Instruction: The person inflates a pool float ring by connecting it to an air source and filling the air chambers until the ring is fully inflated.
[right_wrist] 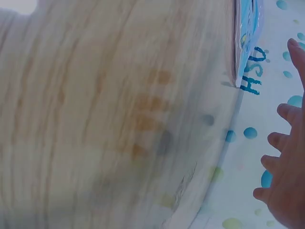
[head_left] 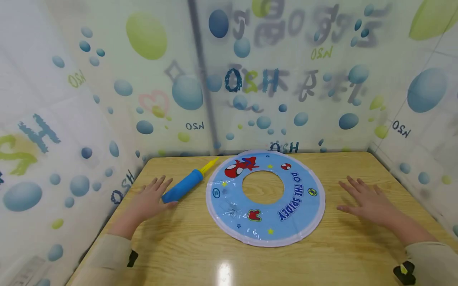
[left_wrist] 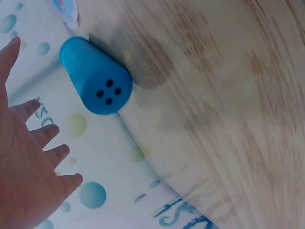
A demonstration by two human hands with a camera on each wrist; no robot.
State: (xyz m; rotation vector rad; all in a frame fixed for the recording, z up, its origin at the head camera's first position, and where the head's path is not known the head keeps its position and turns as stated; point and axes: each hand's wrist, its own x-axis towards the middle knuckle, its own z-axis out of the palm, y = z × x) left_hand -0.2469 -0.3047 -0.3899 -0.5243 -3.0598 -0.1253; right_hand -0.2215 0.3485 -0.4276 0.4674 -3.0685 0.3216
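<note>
A flat, uninflated swim ring point(head_left: 229, 214), light blue with red cartoon figures and the words "DO THE SPIDEY", lies in the middle of the table. To its left rests a blue hand pump point(head_left: 184, 186) with a yellow nozzle point(head_left: 209, 166) angled toward the ring. My left hand point(head_left: 148, 200) is spread beside the pump's blue end and grips nothing. In the left wrist view the pump's end point(left_wrist: 108, 90) shows several dark holes. Right of the ring my right hand point(head_left: 368, 202) has its fingers spread, holding nothing. The ring's edge point(right_wrist: 244, 43) shows in the right wrist view.
The wooden table point(head_left: 186, 246) has its far edge against a curtain point(head_left: 171, 139) printed with bubbles and letters. Similar printed sheets hang at the left and right sides. Bare wood lies in front of the ring and between it and the right hand.
</note>
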